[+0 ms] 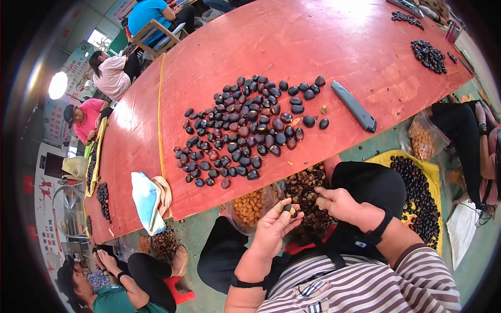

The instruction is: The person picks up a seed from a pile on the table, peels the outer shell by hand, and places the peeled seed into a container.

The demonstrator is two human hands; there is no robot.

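Observation:
My left hand (273, 225) pinches a dark nut (290, 210) between thumb and fingers; a yellow kernel shows where its shell is broken. Just to its right, my right hand (342, 204) is closed, fingers curled; what it holds, if anything, I cannot make out. Below both hands lies a heap of broken brown shells (308, 190). Beside my left hand, a clear bowl (230, 221) holds peeled yellow kernels (249, 207). A large spread of whole dark nuts (242, 125) lies on the red table (209, 52) in front.
A dark flat elongated object (354, 106) lies near the table's edge. A blue and tan cloth (148, 201) hangs at the left corner. More nuts cover a yellow sack (433, 182) on the floor at right, near a bag of kernels (424, 136). Other people sit around the table.

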